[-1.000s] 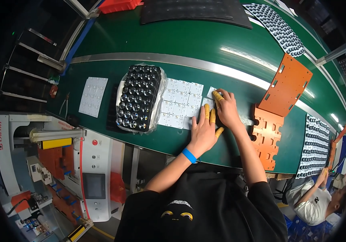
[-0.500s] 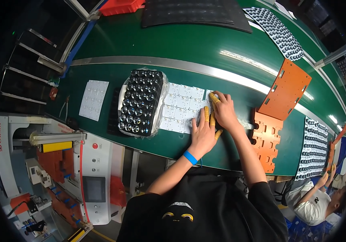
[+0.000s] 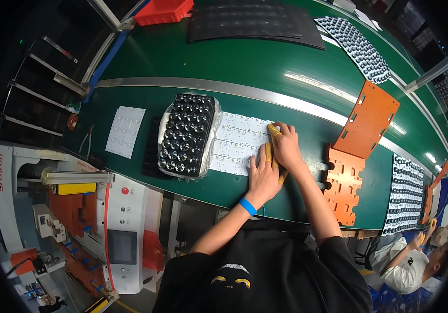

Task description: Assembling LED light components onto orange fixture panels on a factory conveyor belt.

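White printed circuit board panels [image 3: 239,135] lie flat on the green bench, just right of a black tray of shiny dark lens caps [image 3: 188,133] partly wrapped in clear plastic. My left hand [image 3: 264,176], with a blue wristband, rests at the panels' right part, its fingers stretched out over them. Yellow finger cots cover some fingers of both hands. Bent fingers of my right hand [image 3: 288,148] close on the panels' far right edge, partly hiding it. The two hands nearly touch.
Another white board panel [image 3: 125,132] lies left, near pliers [image 3: 86,141]. Orange fixture plates [image 3: 344,182] stand right, beside filled boards [image 3: 404,195]. Black sheets [image 3: 250,21] and a red bin [image 3: 164,11] are at the back. A machine [image 3: 125,229] stands front left; a co-worker [image 3: 407,263] sits right.
The gap between the right-hand board piece and the rest of the panels has closed up. My right hand has moved slightly left and down; my left hand stays at the panels.
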A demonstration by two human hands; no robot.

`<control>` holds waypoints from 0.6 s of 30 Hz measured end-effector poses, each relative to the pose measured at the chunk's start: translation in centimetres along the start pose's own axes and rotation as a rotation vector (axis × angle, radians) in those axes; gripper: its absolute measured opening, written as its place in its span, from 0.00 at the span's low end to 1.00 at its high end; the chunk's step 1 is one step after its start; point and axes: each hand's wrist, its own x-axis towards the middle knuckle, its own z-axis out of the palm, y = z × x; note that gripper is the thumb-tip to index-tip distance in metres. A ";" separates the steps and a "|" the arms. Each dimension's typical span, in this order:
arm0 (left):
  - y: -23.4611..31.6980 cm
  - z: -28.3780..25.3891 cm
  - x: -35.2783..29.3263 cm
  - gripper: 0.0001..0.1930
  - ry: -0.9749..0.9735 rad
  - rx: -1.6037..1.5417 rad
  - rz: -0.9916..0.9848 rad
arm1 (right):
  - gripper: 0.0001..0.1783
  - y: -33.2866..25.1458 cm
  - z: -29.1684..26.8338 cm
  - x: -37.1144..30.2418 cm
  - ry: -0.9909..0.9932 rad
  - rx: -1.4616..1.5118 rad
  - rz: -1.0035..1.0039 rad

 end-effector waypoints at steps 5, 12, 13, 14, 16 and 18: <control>0.0 0.0 -0.1 0.34 0.002 -0.018 -0.006 | 0.17 0.2 0.2 -0.4 0.006 0.029 0.000; 0.0 -0.1 0.0 0.34 0.002 -0.012 -0.010 | 0.18 0.2 -0.3 -0.8 0.012 0.058 0.004; -0.1 -0.1 0.0 0.31 -0.003 0.001 -0.005 | 0.18 0.1 -0.4 -0.8 0.015 0.058 0.003; -0.1 -0.1 0.1 0.29 -0.009 0.014 -0.001 | 0.18 0.0 -0.4 -0.8 0.016 0.056 0.011; 0.0 -0.1 -0.1 0.31 0.005 0.010 -0.002 | 0.18 0.0 -0.5 -0.8 0.024 0.055 0.016; -0.1 0.1 -0.1 0.33 0.020 0.008 -0.001 | 0.18 0.1 -0.2 -0.8 0.027 0.058 0.008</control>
